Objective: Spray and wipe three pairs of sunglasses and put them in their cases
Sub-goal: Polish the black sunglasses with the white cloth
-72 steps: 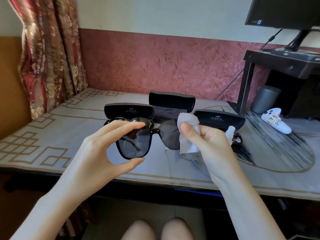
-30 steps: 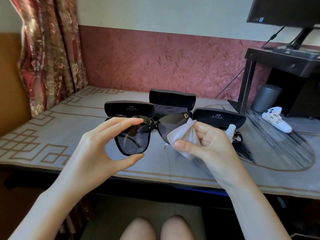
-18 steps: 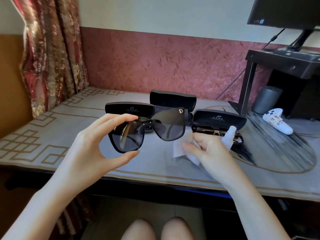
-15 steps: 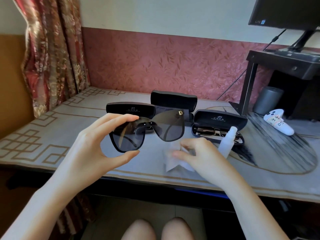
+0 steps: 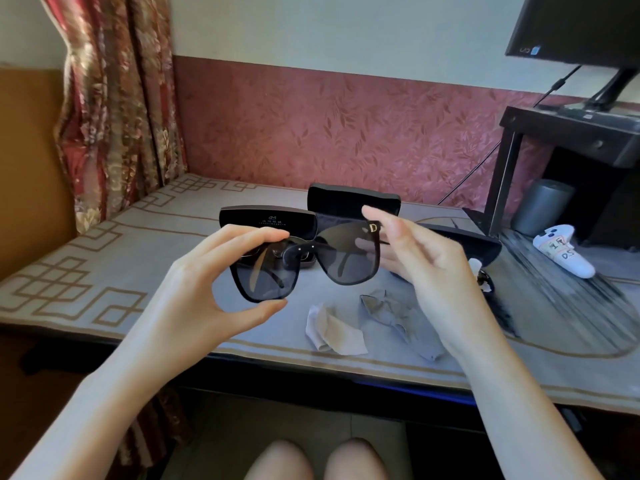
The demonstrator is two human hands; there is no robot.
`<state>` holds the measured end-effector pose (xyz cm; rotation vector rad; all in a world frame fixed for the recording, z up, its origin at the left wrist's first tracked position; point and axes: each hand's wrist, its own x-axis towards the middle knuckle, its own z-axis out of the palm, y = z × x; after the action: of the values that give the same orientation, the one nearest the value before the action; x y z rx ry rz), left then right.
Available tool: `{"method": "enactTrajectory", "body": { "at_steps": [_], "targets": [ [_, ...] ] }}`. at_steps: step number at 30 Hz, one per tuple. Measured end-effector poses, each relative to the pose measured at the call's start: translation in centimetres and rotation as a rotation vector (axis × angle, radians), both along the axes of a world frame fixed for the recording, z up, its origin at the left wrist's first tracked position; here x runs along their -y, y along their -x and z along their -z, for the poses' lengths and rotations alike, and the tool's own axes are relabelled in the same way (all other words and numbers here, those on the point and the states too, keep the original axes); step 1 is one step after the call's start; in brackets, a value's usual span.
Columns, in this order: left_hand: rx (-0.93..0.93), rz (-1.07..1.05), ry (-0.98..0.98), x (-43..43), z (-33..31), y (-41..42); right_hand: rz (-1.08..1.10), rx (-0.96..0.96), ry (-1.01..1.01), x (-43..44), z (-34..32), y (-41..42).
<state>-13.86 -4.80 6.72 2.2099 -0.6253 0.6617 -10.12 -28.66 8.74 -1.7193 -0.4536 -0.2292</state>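
While I pinched the black sunglasses (image 5: 349, 258) by one big lens, thumb under its lower rim and fingers over the top, they hung in the air above the front half of the tabletop (image 5: 138, 244), tilted down toward my left hand (image 5: 207, 289). My right hand (image 5: 429, 271) was loose and held nothing, its fingers nearly straight beside the far corner of the frame, by the gold letter D. I could not tell whether a fingertip touched it.

I judged the pair light and stiff, with glossy plastic that would slip under a dry thumb and lenses that would smear or scratch if I pressed on them. The safer hold looked to be the frame corners or the temples near the hinges, one hand at each end, rather than the face of a lens as my left had it.

Below the glasses, near the front edge, lay the white cloth (image 5: 334, 332), crumpled, with a grey cloth (image 5: 391, 313) just beside it on the right. Farther back stood the open cases: the left case (image 5: 266, 221) with another pair inside, the middle case (image 5: 353, 202) behind it toward the wall, and the right case (image 5: 485, 244), mostly hidden by my right hand. A white cap showing past my knuckles I took for the spray bottle (image 5: 475, 265). Well off toward the right edge lay a white game controller (image 5: 562, 252).
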Motion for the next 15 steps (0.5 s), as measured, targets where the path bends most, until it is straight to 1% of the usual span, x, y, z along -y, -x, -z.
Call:
{"method": "enactTrajectory", "body": {
  "at_steps": [3, 5, 8, 11, 15],
  "targets": [
    [0.016, 0.026, -0.012, 0.17, -0.12, -0.18, 0.033, 0.039, 0.039, 0.1, -0.18, -0.31],
    [0.017, 0.039, -0.009, 0.18, -0.08, -0.27, 0.03, 0.044, 0.025, 0.3, -0.16, -0.43],
    [0.004, 0.056, 0.02, 0.13, 0.13, -0.35, -0.034, -0.012, -0.05, 0.5, 0.02, -0.47],
    [-0.01, 0.062, 0.034, 0.29, 0.27, -0.43, -0.075, -0.034, -0.077, 0.72, 0.28, -0.63],
    [-0.038, 0.076, 0.089, 0.39, 0.56, -0.55, -0.165, -0.107, -0.251, 0.74, 0.6, -0.65]
  ]
}}
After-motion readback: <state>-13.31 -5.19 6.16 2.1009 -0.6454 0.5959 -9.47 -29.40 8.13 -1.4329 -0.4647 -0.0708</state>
